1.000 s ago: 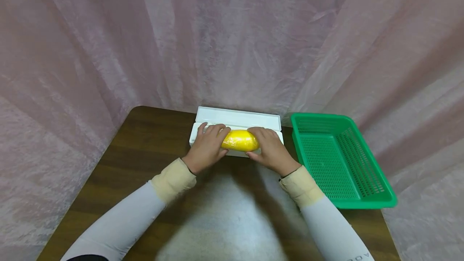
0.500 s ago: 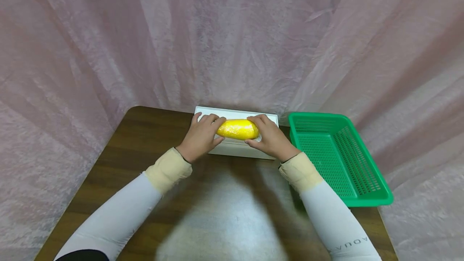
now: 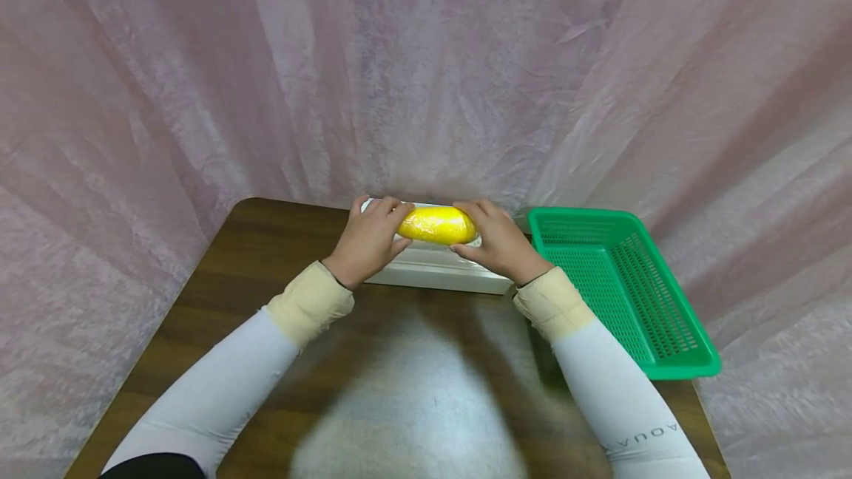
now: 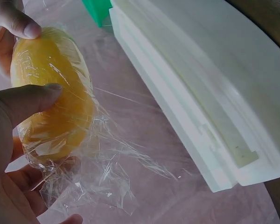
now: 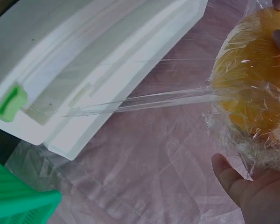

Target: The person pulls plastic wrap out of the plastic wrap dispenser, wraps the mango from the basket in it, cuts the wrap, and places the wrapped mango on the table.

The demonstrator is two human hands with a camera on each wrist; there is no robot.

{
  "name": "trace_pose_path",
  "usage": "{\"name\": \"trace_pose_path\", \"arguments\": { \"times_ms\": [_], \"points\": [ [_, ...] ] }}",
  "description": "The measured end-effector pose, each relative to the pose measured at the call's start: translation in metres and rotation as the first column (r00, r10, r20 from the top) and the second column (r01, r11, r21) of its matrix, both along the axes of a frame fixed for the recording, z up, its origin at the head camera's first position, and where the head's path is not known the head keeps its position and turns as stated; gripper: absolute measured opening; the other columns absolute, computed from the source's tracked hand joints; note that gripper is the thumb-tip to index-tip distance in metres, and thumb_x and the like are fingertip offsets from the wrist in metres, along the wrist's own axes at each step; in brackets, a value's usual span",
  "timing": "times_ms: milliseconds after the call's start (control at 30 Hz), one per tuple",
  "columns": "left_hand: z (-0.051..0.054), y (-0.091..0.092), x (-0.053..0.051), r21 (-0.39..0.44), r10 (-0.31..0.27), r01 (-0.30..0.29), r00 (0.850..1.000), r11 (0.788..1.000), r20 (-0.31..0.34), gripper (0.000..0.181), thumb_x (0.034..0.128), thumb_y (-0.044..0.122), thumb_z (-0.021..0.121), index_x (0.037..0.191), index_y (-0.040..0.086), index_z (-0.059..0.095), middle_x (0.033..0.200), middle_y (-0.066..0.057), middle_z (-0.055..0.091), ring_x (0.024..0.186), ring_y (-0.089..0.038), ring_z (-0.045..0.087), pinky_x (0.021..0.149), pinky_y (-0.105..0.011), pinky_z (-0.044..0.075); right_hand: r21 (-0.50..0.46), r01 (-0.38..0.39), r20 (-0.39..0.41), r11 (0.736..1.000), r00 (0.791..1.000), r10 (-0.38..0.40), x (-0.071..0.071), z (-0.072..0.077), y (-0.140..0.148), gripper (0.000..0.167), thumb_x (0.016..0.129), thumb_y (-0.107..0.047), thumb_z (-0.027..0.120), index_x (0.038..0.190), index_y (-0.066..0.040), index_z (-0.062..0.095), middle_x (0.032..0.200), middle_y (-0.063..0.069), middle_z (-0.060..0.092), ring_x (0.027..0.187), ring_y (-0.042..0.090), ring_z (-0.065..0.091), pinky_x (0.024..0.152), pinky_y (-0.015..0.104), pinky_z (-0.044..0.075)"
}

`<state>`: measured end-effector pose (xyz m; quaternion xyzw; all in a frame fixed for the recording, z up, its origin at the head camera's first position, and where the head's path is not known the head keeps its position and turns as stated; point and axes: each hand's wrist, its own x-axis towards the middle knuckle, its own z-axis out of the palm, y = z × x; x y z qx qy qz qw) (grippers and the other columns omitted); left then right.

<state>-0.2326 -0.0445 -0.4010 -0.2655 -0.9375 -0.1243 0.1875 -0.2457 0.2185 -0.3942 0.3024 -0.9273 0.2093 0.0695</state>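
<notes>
A smooth yellow oblong thing [image 3: 437,225], fruit-like and wrapped in clear cling film [image 4: 91,179], is held level between both hands. My left hand [image 3: 369,239] grips its left end, thumb on the near side. At the right end, my right hand [image 3: 498,244] pinches it between thumb and fingers. Beneath and behind the hands lies a long white cling film dispenser [image 3: 442,277], partly hidden by them. The right wrist view shows stretched strands of film [image 5: 158,99] running from the dispenser [image 5: 98,79] to the wrapped thing. Loose film bunches around its ends.
A green slotted basket [image 3: 702,369] stands on the right of the brown wooden table [image 3: 206,301]. On one end of the dispenser sits a small green piece [image 5: 11,102]. A pink curtain [image 3: 426,80] hangs just behind the table's far edge.
Both hands have moved away toward the curtain with the wrapped yellow thing. More of the dispenser's near side shows now, while its far part is more covered. The basket stays put.
</notes>
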Motion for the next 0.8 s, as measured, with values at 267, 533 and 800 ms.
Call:
{"name": "trace_pose_path", "arguments": {
  "times_ms": [267,533,800],
  "points": [
    [0.006,0.000,-0.002,-0.001,0.016,-0.016,1.000,1.000,-0.016,0.058,0.0837,0.027,0.084,0.135,0.016,0.058,0.122,-0.008,0.065,0.112,-0.028,0.062,0.111,-0.058,0.033,0.000,0.007,-0.016,1.000,1.000,-0.007,-0.002,0.007,0.000,0.074,0.086,-0.034,0.081,0.148,-0.010,0.047,0.133,0.015,0.056,0.115,0.032,0.059,0.102,0.053,0.046],
    [0.014,0.000,-0.003,0.022,0.010,-0.009,1.000,1.000,-0.030,0.060,0.0828,0.025,0.085,0.135,0.014,0.058,0.123,-0.010,0.064,0.115,-0.029,0.062,0.112,-0.060,0.032,-0.004,0.004,-0.056,1.000,0.998,-0.004,-0.004,0.019,0.000,0.072,0.085,-0.033,0.082,0.146,-0.012,0.049,0.130,0.014,0.056,0.112,0.034,0.058,0.097,0.053,0.048],
    [0.023,0.000,-0.002,0.053,0.007,-0.004,0.998,0.999,-0.057,0.056,0.0837,0.023,0.083,0.134,0.013,0.059,0.123,-0.010,0.064,0.115,-0.028,0.061,0.109,-0.058,0.032,-0.028,-0.023,-0.095,0.999,0.995,0.020,-0.004,0.029,-0.001,0.073,0.084,-0.032,0.083,0.145,-0.010,0.050,0.129,0.015,0.056,0.115,0.033,0.059,0.101,0.054,0.045]
  ]
}}
